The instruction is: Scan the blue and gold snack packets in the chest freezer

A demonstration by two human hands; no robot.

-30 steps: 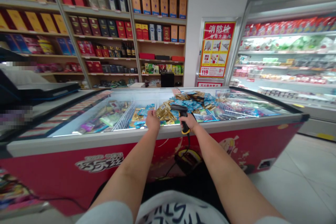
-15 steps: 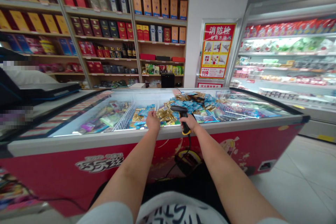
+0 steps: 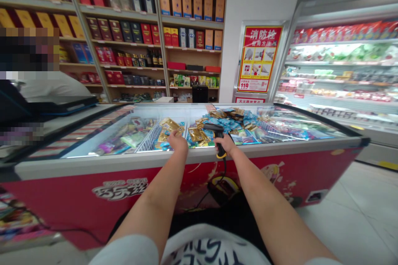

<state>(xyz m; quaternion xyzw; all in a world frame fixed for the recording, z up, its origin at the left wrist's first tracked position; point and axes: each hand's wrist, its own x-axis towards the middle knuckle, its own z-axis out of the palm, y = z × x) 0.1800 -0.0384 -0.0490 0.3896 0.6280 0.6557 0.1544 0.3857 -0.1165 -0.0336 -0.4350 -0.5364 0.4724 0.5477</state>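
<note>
My right hand (image 3: pixel 226 145) is wrapped round the grip of a black and yellow barcode scanner (image 3: pixel 214 128), its head pointing left above the chest freezer (image 3: pixel 161 158). A cable runs down from the grip. My left hand (image 3: pixel 178 142) is closed on a gold ice cream packet (image 3: pixel 170 125), held over the left part of the freezer. Below it, gold and blue packets lie beside a white wire basket divider (image 3: pixel 148 136). Between the hands and behind the scanner spreads a heap of blue and gold packets (image 3: pixel 230 119). The fingertips of my left hand are partly hidden.
Shelves of boxed bottles (image 3: pixel 124 33) stand behind the freezer. On the left is a counter with a dark device (image 3: pixel 62 107), and a person's light sleeve (image 3: pixel 56 85) shows there. At right are a lit refrigerated display (image 3: pixel 342 62) and a red fire hydrant notice (image 3: pixel 260 58).
My left hand has moved slightly left, and a gold packet now shows in it. The scanner stays in my right hand. At the far left, the other person has risen into fuller view.
</note>
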